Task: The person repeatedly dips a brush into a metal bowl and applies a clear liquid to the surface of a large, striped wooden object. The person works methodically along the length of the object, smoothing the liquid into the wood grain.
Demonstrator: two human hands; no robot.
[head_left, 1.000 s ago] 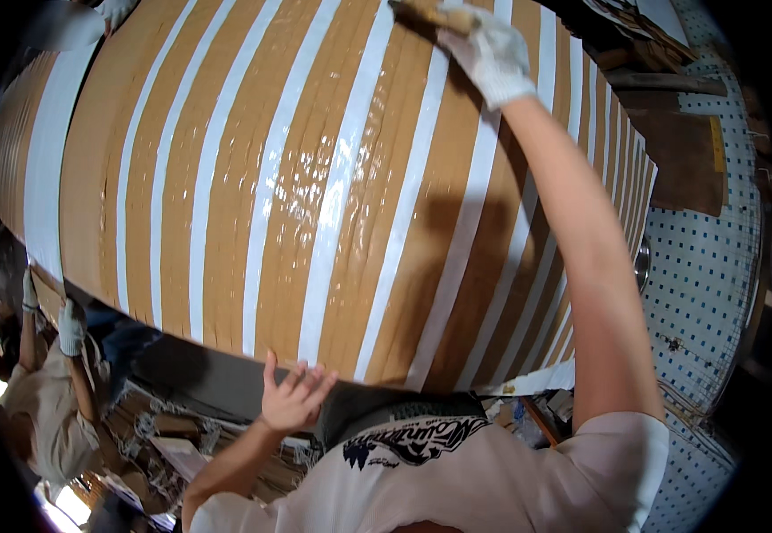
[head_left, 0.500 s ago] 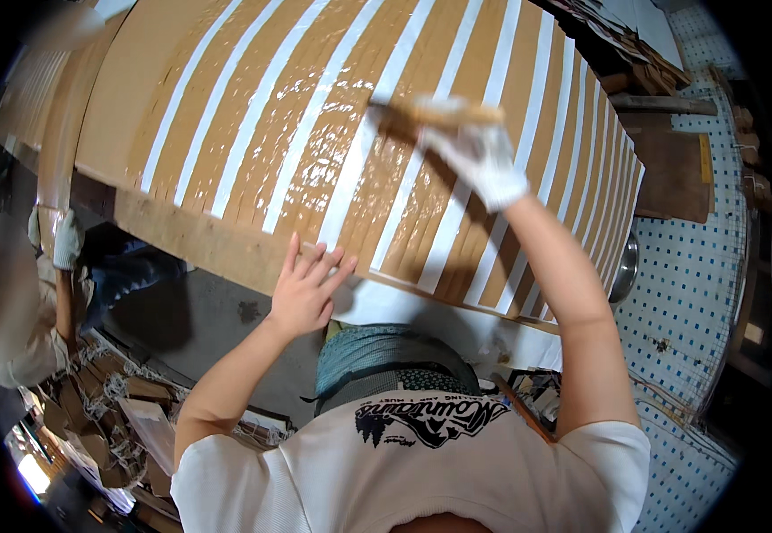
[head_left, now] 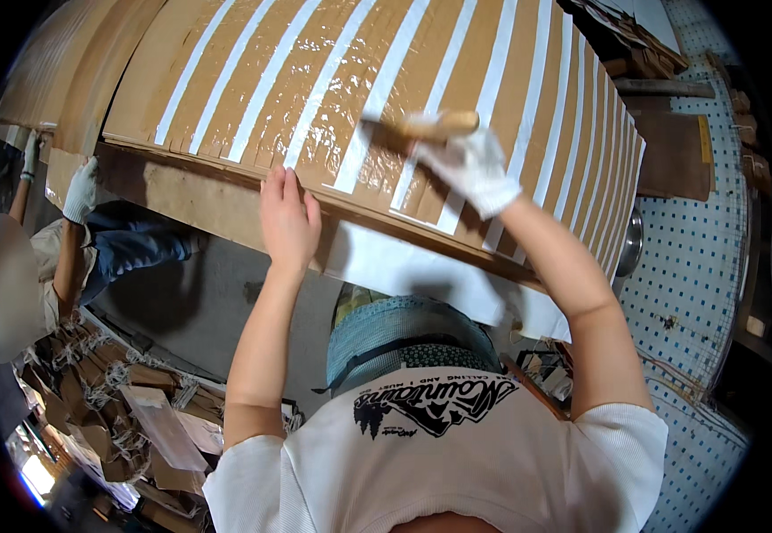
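Note:
My right hand [head_left: 473,171], in a white glove, is closed around the wooden handle of a flat brush [head_left: 448,126]. Its dark bristle end, blurred by motion, reaches left over wet, glossy brown cardboard strips [head_left: 350,133] with white bands between them. My bare left hand [head_left: 290,218] rests at the near edge of the strips, fingers stretched over the rim and holding nothing that shows. Below that rim runs a pale wooden board [head_left: 182,197], with a white sheet [head_left: 386,258] hanging toward my waist.
On the left a person in white gloves [head_left: 81,189] handles a wide brown strip [head_left: 93,98]. Cardboard scraps and tangled string [head_left: 128,400] lie at lower left. A metal bowl [head_left: 632,242] sits past the right edge, beside a blue-dotted pale surface [head_left: 679,293].
My left hand has moved left along the near edge, and its spread fingers have drawn together. The brush has shifted slightly left and toward me. The other person's hands have moved.

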